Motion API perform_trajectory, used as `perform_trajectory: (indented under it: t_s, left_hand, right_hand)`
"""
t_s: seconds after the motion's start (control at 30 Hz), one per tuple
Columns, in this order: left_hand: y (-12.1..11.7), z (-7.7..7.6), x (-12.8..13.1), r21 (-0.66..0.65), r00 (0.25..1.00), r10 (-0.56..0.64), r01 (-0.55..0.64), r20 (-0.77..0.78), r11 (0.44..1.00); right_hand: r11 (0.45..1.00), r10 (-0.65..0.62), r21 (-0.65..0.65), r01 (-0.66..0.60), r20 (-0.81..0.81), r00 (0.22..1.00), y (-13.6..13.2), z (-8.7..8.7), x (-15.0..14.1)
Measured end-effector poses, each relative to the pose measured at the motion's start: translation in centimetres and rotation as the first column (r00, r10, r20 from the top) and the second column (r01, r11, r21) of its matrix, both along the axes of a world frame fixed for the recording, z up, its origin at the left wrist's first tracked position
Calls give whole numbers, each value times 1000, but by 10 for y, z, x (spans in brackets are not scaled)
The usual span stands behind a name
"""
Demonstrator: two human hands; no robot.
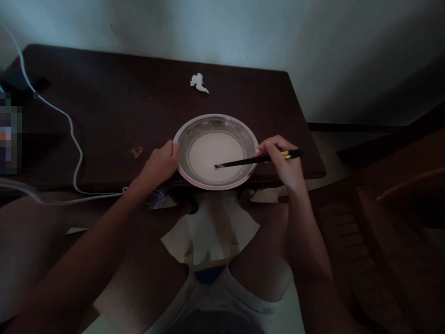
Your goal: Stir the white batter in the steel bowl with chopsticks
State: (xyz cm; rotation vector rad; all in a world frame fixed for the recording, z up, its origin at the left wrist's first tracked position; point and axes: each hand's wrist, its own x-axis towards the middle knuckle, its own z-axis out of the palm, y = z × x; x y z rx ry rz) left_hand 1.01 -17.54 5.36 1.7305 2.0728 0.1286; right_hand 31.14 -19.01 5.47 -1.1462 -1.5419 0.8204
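Note:
A round metal bowl [184,160] with whitish liquid [215,148] in it stands at the front edge of the dark table. My left hand [163,160] grips the bowl's left rim, thumb on top and the other fingers mostly hidden behind it. On the right side, my right hand [283,160] is closed around black chopsticks [239,162] with gold bands near their upper end. Their tips reach over the bowl and carry a little white stuff; whether they touch the liquid's surface I cannot tell.
Crumpled white tissue [199,83] lies behind the bowl on the table [121,102]. A small brownish scrap [136,151] is left of the bowl. White cables [74,134] run along the left side. A wooden chair [351,236] stands at the right, a wall behind.

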Motion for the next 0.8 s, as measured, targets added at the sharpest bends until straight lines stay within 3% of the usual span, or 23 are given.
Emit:
perform_trajectory:
  t_s: [0.1, 0.2, 0.27, 0.37, 0.47, 0.57, 0.63, 0.8]
  left_hand:
    - [0, 0, 1, 5, 1000, -3, 3, 7, 1000]
    - [-1, 0, 0, 21, 1000, 13, -14, 18, 1000]
    - [-1, 0, 0, 28, 1000, 21, -21, 22, 999]
    - [-1, -1, 0, 26, 1000, 12, -13, 28, 1000]
    - [0, -2, -1, 25, 1000, 5, -6, 31, 1000]
    - [0, -3, -2, 17, 999, 19, -19, 38, 1000]
    - [0, -4, -3, 7, 999, 17, -18, 34, 1000]
    - [0, -1, -1, -5, 1000, 11, -11, 2, 1000]
  right_hand:
    - [996, 68, 45, -71, 65, 996, 1, 0, -3]
    - [994, -59, 89, 57, 30, 998, 2, 1, 1]
    - [993, -105, 51, 106, -21, 994, 1, 2, 3]
    - [1000, 2, -12, -2, -10, 1000, 0, 0, 0]
    - [996, 77, 40, -80, 64, 995, 1, -1, -3]
    - [995, -48, 88, 44, 44, 998, 2, 0, 1]
    - [993, -111, 49, 111, -3, 994, 1, 0, 3]
    - [998, 69, 9, -70, 47, 996, 0, -1, -2]
